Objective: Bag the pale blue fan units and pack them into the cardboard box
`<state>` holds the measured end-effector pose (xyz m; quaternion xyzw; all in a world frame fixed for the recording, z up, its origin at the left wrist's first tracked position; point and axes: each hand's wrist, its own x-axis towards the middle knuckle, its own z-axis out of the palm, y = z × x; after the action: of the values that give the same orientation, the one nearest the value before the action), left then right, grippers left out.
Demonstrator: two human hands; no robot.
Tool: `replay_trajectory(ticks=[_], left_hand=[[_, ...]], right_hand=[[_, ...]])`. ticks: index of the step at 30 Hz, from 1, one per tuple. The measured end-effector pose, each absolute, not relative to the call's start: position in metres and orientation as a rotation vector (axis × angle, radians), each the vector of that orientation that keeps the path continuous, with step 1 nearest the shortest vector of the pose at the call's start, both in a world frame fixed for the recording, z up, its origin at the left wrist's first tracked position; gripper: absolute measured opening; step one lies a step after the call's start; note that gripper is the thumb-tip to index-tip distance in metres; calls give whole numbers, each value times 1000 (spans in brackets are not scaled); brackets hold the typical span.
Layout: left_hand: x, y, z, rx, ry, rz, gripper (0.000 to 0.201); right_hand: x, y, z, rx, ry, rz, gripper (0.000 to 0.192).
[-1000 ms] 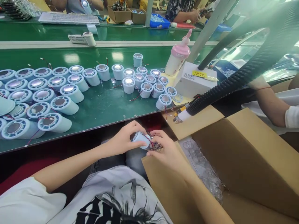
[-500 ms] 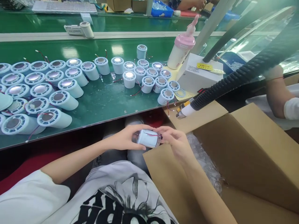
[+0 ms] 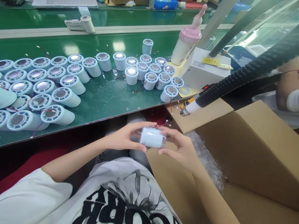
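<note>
Item: pale blue cylindrical plastic housing (image 3: 152,137), lying on its side in mid-air above the person's lap, below the near edge of the green work table (image 3: 100,99) and just left of the open brown cardboard carton (image 3: 245,149). Grip: left hand (image 3: 125,137) wraps the housing's left end, thumb over the top and fingers beneath; right hand (image 3: 181,144) pinches its right end between thumb and fingertips, so both hands are closed on the one piece and it spans the gap between them. Attached: thin red lead wire with small connector (image 3: 163,123), trailing loose from the top right of the housing, clear of the fingers. Risks, as judged: the loose wire could snag on a finger or on the carton flap and strain its joint; the fingertip hold on the smooth shell could slip and drop the piece to the lap or floor. Nearby: rows of like pale blue housings (image 3: 56,93) on the table; black corrugated hose with yellow-tipped nozzle (image 3: 189,109) hanging just above the carton flap; pink-capped pump bottle (image 3: 185,43) standing further back.
</note>
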<state>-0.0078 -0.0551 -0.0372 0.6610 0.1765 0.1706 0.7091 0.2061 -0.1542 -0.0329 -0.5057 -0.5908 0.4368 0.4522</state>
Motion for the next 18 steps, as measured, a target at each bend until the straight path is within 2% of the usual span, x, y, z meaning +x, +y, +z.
replay_trajectory(ticks=[18], left_hand=[[-13,-57,-33,1689,370,376,74]], right_hand=[[203,-152,-18,-1344,-995,1556,39]])
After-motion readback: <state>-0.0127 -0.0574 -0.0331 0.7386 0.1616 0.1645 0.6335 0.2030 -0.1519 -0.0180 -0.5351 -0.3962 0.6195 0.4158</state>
